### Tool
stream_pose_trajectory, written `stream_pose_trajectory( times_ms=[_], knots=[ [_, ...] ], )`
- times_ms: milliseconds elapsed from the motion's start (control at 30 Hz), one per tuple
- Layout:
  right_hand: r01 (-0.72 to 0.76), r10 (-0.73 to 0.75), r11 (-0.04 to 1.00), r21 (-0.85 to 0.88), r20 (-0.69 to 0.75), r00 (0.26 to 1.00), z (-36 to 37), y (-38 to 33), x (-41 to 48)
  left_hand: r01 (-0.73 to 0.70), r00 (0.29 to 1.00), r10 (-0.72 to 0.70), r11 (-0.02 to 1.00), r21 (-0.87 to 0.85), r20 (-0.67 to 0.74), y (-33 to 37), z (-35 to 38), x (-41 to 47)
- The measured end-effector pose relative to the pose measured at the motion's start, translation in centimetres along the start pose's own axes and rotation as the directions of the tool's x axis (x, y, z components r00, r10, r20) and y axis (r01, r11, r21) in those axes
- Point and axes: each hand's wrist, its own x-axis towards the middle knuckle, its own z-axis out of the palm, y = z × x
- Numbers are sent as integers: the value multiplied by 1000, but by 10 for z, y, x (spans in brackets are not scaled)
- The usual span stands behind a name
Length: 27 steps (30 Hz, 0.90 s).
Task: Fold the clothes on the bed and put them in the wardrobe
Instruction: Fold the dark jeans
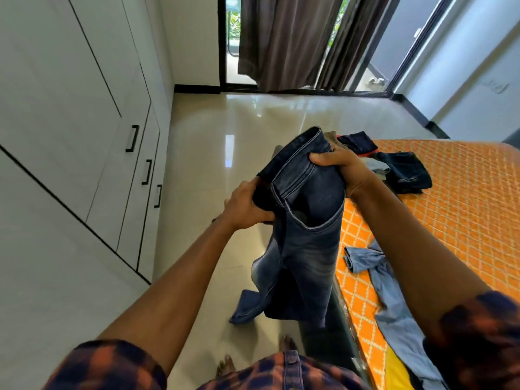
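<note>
Dark blue jeans (306, 249) hang in the air over the floor beside the bed, waistband up and legs dangling. My left hand (247, 209) grips the waistband's left side. My right hand (343, 167) grips its right side, fingers curled over the denim. On the orange quilted bed (464, 209) lie light blue jeans (391, 299), a dark folded pair of jeans (408, 173), a navy garment (358, 142) and a yellow cloth (399, 372). The white wardrobe (84, 136) stands shut on the left.
Glossy beige tile floor (213, 142) stretches between wardrobe and bed. Brown curtains (284, 40) hang over a sliding glass door at the far end. My bare feet (225, 367) stand on the tiles near the bed's dark edge.
</note>
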Motion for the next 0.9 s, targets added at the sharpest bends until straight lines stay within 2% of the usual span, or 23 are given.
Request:
stream_pose_trajectory(
  times_ms=[100, 167, 300, 367, 433, 567, 633, 733, 800, 900],
  knots=[
    [-34, 35, 998, 43, -19, 999, -18, 8, 2, 4, 989, -12, 998, 56, 147, 5, 5, 16],
    [-50, 51, 998, 34, -36, 998, -31, 15, 7, -9, 973, 6, 1000, 13, 231, 5, 13, 23],
    [-19, 12, 999, -31, -204, 979, -67, 33, 15, 91, 960, -77, 995, -39, 268, -9, 23, 16],
    [-35, -35, 982, -188, -356, 934, -91, 46, 17, 161, 961, -124, 978, -135, 249, -20, 22, 5],
    [-72, -115, 919, -388, -437, 892, -106, 61, 19, 195, 962, -155, 966, -172, 225, -26, 15, -3],
    [-104, -252, 779, -618, -461, 851, -121, 95, 22, 117, 984, -110, 992, -39, 144, -18, -4, -8],
    [-93, -287, 800, -593, -514, 808, -120, 102, 22, 58, 998, -61, 992, 107, 25, -6, -17, -8],
    [66, -324, 893, -445, -534, 781, -117, 104, 27, 44, 985, 10, 953, 301, -174, 11, -38, -4],
    [121, -374, 884, -451, -529, 762, -113, 101, 34, 86, 986, -31, 935, 344, -163, 17, -50, 0],
    [156, -474, 821, -549, -505, 721, -101, 99, 48, 185, 979, -139, 912, 365, -150, 21, -65, 6]
  ],
)
